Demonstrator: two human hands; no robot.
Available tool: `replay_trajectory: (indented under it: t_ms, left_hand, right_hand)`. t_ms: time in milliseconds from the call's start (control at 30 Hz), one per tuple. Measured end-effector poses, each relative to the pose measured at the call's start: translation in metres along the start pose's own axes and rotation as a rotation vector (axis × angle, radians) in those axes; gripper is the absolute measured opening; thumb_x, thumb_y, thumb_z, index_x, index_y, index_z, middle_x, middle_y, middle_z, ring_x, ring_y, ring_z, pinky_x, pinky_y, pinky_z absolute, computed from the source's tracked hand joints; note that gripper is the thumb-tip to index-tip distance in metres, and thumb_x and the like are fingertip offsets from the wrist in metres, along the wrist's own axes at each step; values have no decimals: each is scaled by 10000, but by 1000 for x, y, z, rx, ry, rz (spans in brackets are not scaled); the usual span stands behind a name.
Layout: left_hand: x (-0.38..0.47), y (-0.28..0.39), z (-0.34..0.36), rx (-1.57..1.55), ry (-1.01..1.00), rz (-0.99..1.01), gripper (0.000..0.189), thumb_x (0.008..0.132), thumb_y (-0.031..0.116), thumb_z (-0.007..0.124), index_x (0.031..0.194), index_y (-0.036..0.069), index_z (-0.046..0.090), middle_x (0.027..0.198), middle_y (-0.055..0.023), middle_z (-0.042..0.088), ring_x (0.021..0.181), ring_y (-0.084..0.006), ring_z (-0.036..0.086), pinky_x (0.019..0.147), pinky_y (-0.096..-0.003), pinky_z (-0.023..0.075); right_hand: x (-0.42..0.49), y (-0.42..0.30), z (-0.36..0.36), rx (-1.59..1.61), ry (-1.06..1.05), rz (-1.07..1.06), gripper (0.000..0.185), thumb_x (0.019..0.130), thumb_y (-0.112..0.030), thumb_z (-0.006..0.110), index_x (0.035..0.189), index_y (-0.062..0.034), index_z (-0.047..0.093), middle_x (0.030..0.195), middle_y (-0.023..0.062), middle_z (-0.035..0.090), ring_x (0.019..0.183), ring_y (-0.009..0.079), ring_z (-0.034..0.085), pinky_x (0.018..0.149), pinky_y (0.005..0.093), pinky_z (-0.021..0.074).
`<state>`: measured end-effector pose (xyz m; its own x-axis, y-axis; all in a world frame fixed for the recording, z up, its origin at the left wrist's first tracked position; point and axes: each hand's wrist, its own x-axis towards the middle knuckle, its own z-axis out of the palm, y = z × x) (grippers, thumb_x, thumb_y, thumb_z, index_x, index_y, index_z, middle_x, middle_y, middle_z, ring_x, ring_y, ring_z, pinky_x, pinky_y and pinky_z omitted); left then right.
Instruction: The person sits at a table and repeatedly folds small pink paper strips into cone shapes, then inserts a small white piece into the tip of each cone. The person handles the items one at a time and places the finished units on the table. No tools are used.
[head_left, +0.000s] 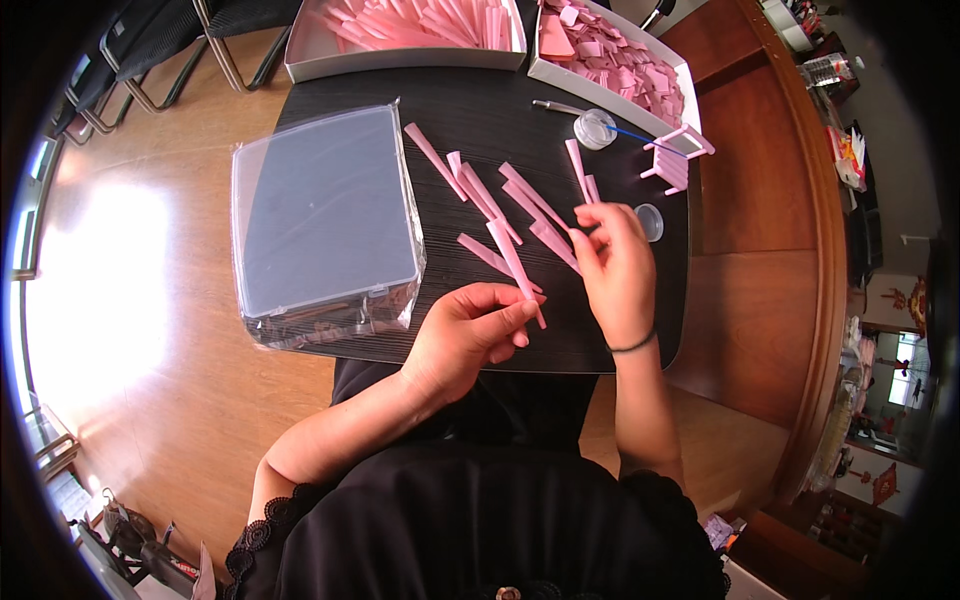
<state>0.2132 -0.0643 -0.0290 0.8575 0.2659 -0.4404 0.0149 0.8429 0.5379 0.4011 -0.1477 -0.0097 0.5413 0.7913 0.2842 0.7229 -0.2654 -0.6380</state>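
Between thumb and fingers, my left hand (476, 326) holds a slender pink paper cone (510, 259), its wide end pointing away from me. Another pink cone (491, 259) lies right behind it on the black table (465, 349). My right hand (619, 259) hovers at the table's right part, fingers curled and thumb beside the tips of several loose cones (536, 195). Whether it grips anything is unclear. Two more cones (576, 165) lie just beyond its fingertips. Farther left, other cones (435, 161) rest at a slant.
A clear plastic case (326, 214) in film covers the table's left side. White cardboard boxes hold pink cones (420, 22) and pink paper pieces (615, 64). To the right are a pen (555, 106), a clear jar (595, 130) with a blue stick, a round lid (649, 223) and a small pink stand (671, 161).
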Motion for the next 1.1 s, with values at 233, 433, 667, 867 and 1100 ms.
replay_trajectory:
  t_ms: [233,433,667,867,1100]
  left_hand:
    - [0,3,-1,-6,-39,37,193,995,128,603,1098,-27,653,977,-73,686,737,-69,611,579,-191,426]
    - [3,3,-2,-10,-37,42,207,1004,129,586,1118,-36,635,997,-77,679,786,-91,629,659,-211,470]
    - [6,1,-3,-37,-41,38,214,1005,138,586,1129,-31,630,985,-67,668,813,-92,629,697,-216,485]
    - [6,-2,-4,-47,-55,40,187,1003,136,589,1108,-13,632,974,-67,673,814,-99,638,684,-220,490]
    - [5,-2,-3,-23,-49,41,129,998,133,600,1048,15,618,970,-67,676,820,-114,655,673,-222,493]
  right_hand:
    - [16,18,20,-201,-37,-38,246,840,-6,692,1068,-27,605,898,101,626,715,248,624,656,350,514]
    - [4,17,9,582,-132,353,185,928,-33,644,1099,9,587,891,46,618,677,87,559,554,236,441]
    - [-14,5,-9,945,-291,615,222,956,-44,614,1151,40,554,914,73,614,645,39,473,491,179,340]
    - [-26,-5,-13,932,-333,629,229,961,-45,594,1172,15,528,944,70,600,677,41,491,504,169,349]
    - [-52,-12,-13,841,-312,569,230,946,16,591,1168,9,534,917,35,588,631,40,500,495,177,352]
